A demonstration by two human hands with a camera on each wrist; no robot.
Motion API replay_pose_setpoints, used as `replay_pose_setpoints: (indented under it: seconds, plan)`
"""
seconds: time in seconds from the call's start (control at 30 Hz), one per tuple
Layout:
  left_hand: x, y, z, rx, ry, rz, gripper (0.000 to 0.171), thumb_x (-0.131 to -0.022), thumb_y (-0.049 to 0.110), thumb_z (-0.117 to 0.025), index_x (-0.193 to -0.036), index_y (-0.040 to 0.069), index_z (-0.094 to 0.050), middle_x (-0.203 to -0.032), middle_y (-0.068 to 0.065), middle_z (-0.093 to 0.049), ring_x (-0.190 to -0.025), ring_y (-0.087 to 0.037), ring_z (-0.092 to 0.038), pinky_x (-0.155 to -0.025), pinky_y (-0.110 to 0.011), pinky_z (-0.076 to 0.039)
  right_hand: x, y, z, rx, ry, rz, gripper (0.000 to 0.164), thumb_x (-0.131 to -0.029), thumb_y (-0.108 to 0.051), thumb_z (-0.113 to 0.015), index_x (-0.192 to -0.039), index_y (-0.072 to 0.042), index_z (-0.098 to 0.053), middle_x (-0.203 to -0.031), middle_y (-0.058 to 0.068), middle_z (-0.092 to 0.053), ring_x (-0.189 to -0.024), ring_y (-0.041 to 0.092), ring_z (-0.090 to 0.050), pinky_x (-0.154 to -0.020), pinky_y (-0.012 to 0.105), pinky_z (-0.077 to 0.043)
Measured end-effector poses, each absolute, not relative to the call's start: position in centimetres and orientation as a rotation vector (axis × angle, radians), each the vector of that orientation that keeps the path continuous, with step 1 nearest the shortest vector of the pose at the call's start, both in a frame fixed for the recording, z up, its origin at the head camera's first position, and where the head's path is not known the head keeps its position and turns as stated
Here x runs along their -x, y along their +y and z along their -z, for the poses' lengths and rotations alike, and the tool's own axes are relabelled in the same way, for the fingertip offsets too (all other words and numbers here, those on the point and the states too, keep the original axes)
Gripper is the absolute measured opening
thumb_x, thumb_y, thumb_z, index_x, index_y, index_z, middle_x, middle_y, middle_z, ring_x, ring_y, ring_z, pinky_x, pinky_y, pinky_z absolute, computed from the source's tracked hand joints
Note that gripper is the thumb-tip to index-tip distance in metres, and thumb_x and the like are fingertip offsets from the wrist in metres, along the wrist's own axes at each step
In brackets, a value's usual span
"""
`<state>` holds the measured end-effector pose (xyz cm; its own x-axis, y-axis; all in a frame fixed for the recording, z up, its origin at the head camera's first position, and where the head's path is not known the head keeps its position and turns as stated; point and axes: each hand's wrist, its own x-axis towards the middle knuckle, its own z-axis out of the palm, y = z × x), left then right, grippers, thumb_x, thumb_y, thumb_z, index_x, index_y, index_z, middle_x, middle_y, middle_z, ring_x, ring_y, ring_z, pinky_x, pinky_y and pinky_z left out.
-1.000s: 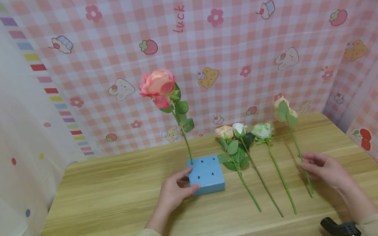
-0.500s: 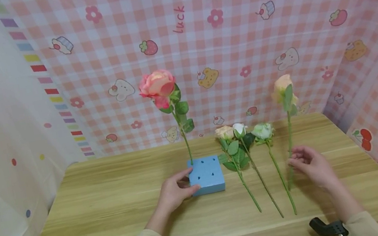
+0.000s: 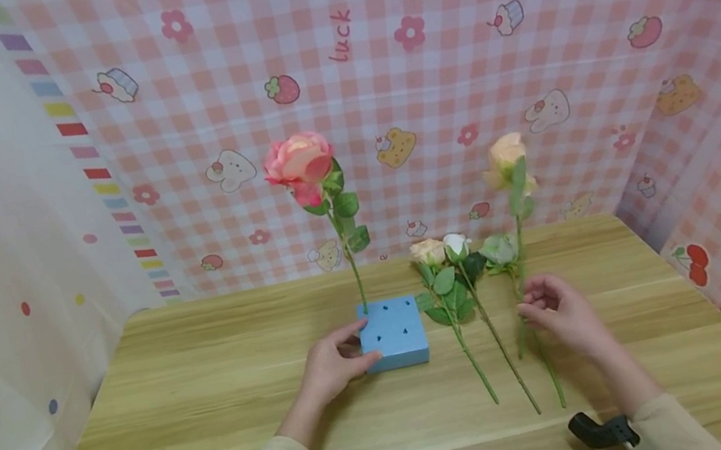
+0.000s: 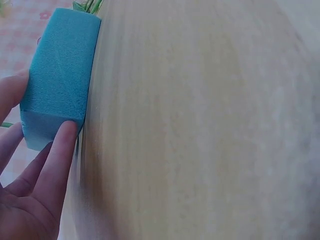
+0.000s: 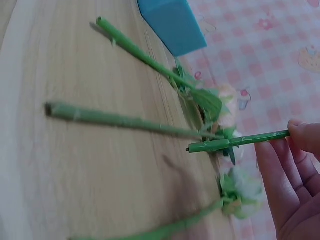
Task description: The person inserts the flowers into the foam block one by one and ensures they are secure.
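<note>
My left hand holds the left side of a light blue foam block, thumb at the front corner and fingers farther back. Small dark holes mark the block's top. A pink rose stands upright in its back left corner. Between thumb and fingertips, my right hand pinches the green stem of a peach rose. That rose is raised, bloom up, and overlaps a greenish-white rose lying behind it. The right wrist view shows the held stem's lower end over the table.
Left of the greenish-white rose lie another peach rose and a white rose, stems toward me. They rest on the wooden table, close to the block's right side. A checked pink cloth hangs behind the table.
My right hand has moved left with the peach rose, from the table's right side to over the greenish-white rose's stem. The bloom has risen. My left hand and the block stay put.
</note>
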<state>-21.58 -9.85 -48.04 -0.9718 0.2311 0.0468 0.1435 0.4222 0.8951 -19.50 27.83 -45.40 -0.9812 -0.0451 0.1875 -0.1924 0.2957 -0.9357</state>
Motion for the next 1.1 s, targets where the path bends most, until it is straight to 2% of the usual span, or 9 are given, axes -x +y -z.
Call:
replay_pose_setpoints:
  seconds: [0.63, 0.87, 1.1]
  plan:
    - [21.6, -9.8, 48.1, -0.345, 2.564, -1.637, 0.058, -0.082, 0.022, -0.084, -0.134, 0.011, -0.064, -0.11, -0.011, -0.065, -0.097, -0.027, -0.065, -0.069, -0.032, -0.058, 21.5, 22.9, 44.5, -0.354, -2.435, -1.806, 0.026, -0.09, 0.01, -0.066, -0.11, 0.011, -0.049, -0.094, 0.015, -0.055, -0.082, 0.014, -0.057, -0.068, 0.027, -0.059]
    - [21.6, -9.9, 47.9, -0.335, 2.565, -1.619, 0.058, -0.082, 0.023, -0.084, -0.135, 0.013, -0.063, -0.111, -0.011, -0.065, -0.098, -0.026, -0.065, -0.07, -0.031, -0.058, 22.1, 21.1, 43.9, -0.432, -2.454, -1.713, 0.026, -0.09, 0.004, -0.068, -0.111, 0.008, -0.053, -0.094, 0.014, -0.058, -0.085, 0.018, -0.058, -0.069, 0.022, -0.052]
    - [21.5, -9.9, 47.9, -0.335, 2.563, -1.612, 0.058, -0.082, 0.023, -0.084, -0.136, 0.014, -0.063, -0.111, -0.01, -0.065, -0.098, -0.025, -0.064, -0.07, -0.031, -0.058, 22.8, 19.6, 43.1, -0.429, -2.478, -1.697, 0.025, -0.091, 0.002, -0.068, -0.112, 0.004, -0.054, -0.097, 0.014, -0.059, -0.086, 0.019, -0.059, -0.069, 0.026, -0.056]
